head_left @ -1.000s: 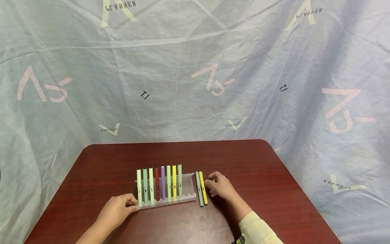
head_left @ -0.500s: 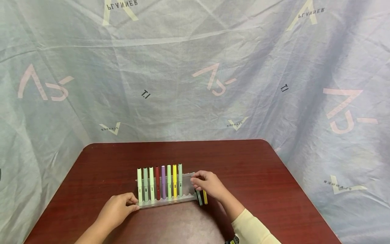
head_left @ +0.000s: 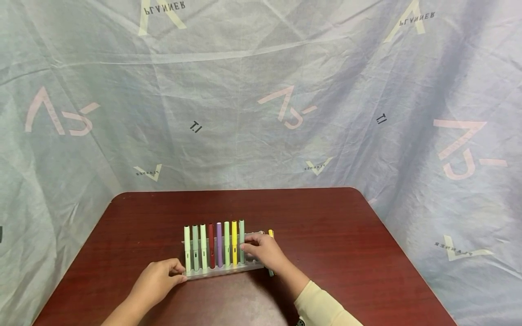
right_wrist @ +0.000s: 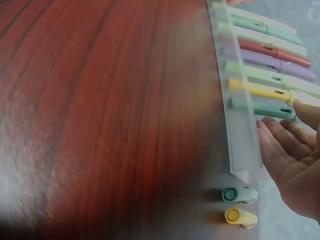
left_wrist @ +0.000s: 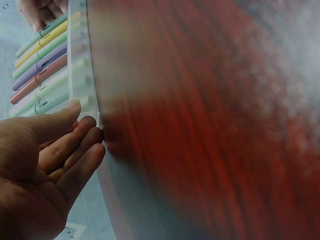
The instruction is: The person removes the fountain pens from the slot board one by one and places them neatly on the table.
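A: Where is the right hand (head_left: 263,251) against the pen rack (head_left: 222,270)?

B: It has come across from the two loose pens on the counter (head_left: 326,226) to the right of the rack, and now sits over the rack's empty right-end slots. Its fingers (right_wrist: 280,137) are spread and relaxed, tips just beside the dark green pen (head_left: 241,241), the last one standing in the rack. It pinches nothing that I can see.

A: So it left the loose pens behind?

B: Yes. The teal pen (right_wrist: 239,194) and the yellow pen (right_wrist: 241,216) lie side by side just off the rack's right end, untouched; in the head view the hand hides most of them. My reading is that no pen was picked up on this pass.

A: And the left hand (head_left: 157,280)?

B: Unmoved at the rack's left front corner. Its grip is loose, fingers (left_wrist: 75,155) nearly straight with the tips touching the clear plastic edge, steadying it.

A: What fills the rack?

B: Eight pens upright, from left: pale greens, a red, a purple, a light green, a yellow, then the dark green.
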Available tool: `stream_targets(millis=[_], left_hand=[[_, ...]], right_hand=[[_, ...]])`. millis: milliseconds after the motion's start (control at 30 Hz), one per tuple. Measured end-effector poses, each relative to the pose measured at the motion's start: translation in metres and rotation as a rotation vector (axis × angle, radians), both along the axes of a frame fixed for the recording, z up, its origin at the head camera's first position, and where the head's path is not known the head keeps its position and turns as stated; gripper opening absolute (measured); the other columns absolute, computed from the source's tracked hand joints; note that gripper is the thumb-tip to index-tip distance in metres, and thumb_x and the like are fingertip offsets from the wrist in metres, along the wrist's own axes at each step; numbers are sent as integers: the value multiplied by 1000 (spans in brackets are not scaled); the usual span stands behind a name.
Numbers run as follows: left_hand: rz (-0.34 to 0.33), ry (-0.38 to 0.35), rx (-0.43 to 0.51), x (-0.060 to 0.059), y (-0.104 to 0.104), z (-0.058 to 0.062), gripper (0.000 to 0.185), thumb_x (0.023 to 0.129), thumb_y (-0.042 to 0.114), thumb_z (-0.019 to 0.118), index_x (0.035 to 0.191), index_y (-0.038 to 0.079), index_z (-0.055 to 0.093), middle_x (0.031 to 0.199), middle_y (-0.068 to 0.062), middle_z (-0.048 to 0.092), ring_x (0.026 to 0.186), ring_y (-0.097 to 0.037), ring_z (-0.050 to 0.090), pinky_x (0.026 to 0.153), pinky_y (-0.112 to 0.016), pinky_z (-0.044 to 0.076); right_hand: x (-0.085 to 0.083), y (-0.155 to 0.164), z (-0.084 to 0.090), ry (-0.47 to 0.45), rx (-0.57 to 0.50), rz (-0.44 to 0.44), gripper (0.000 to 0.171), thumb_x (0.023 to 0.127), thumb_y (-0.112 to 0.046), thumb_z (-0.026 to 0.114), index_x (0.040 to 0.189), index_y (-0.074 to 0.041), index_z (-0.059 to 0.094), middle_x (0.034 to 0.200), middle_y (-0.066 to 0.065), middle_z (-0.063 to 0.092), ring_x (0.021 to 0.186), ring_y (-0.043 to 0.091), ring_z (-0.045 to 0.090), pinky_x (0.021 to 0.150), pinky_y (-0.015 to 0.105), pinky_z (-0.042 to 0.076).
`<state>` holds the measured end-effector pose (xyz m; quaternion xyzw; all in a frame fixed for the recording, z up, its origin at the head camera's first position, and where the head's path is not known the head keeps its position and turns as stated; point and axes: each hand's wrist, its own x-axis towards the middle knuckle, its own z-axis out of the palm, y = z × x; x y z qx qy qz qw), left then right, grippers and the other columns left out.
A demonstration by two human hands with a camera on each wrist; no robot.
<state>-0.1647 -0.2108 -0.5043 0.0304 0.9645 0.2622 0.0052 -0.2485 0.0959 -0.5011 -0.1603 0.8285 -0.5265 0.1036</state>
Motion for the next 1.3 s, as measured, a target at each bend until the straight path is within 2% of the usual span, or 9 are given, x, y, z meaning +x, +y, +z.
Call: stream_targets(millis=[100,333,533,700,900,1033,1133,1233,1300], left_hand=[[3,0,2,1,0,0,15,79,25,81,82,29,67,81,15,70,78,-10,66,73,-39,54],[9,-10,0,2,0,1,15,80,25,80,83,29,67,82,14,69,78,-11,65,72,-39,54],[11,-18,0,2,0,1,14,80,25,80,83,29,67,83,14,70,79,-11,65,72,-39,54],[9,-12,-1,2,0,1,14,80,25,80,83,29,67,82,14,70,78,-11,65,72,-39,54],[6,5,3,3,0,1,15,79,24,81,83,28,67,82,15,69,78,-11,65,72,-39,54],[9,2,0,3,0,1,14,80,24,80,83,28,67,82,14,69,78,-11,65,72,-39,54],[10,2,0,3,0,1,14,80,24,81,84,28,67,82,14,70,78,-11,66,72,-39,54],[5,5,-2,2,1,2,14,80,24,81,84,28,68,82,14,70,79,-12,66,72,-39,55],[1,8,-3,2,1,2,14,80,25,80,84,28,68,83,13,70,79,-13,67,72,-40,55]], right_hand=[[0,-3,-2,-8,-14,-16,30,93,-27,69,111,-3,68,101,9,69,82,27,73,73,38,60],[2,-7,-7,18,3,-38,18,91,-24,71,100,-8,66,83,1,67,72,22,69,62,31,55],[4,-8,-7,33,-2,-37,16,91,-21,71,99,-8,65,83,2,68,71,27,70,61,30,56],[4,-7,-7,69,19,-35,16,91,-22,72,97,-9,67,81,1,68,69,24,70,60,27,55],[3,-6,5,144,11,-33,18,92,-26,69,100,-10,66,84,2,69,74,24,69,61,25,52],[5,-7,12,62,-153,18,20,95,-22,67,104,-4,64,94,11,72,79,25,71,71,37,59],[7,-8,13,-36,-247,73,21,95,-18,65,105,0,63,101,18,71,82,21,72,78,46,59],[10,-7,8,-100,-285,114,21,96,-16,64,105,3,61,105,24,70,86,20,72,81,46,59],[11,-5,3,-118,-287,125,20,96,-15,64,105,3,61,104,25,70,87,21,72,81,42,59]])
